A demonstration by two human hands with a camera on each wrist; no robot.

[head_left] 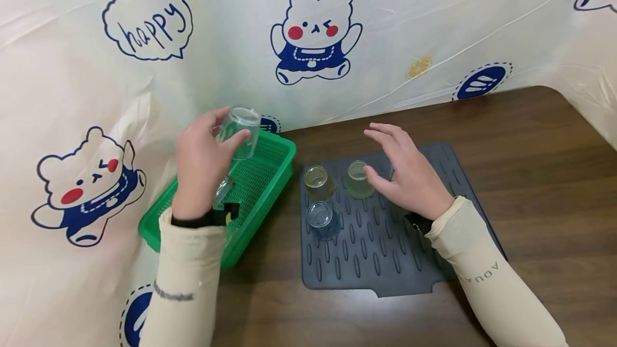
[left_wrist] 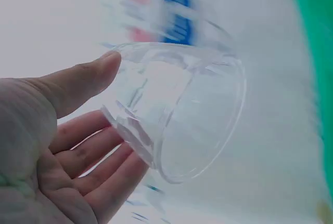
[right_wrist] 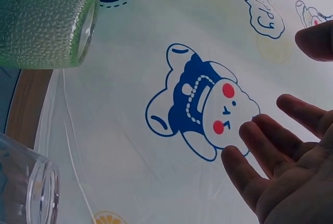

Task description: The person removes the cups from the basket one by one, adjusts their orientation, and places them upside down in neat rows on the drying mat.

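Observation:
My left hand grips a clear glass between thumb and fingers, raised over the green basket. In the left wrist view, the thumb is on one side of this glass and the fingers on the other. My right hand hovers above the grey drying mat, fingers spread and holding nothing. Close to its thumb is a green glass. In the right wrist view, the green glass looks pebbled, and a clear glass stands beside it, mostly hidden by the hand in the head view.
On the mat's left side stand a yellowish glass and a bluish glass. Another clear glass lies in the basket, partly behind my left hand. A printed sheet hangs behind the brown table.

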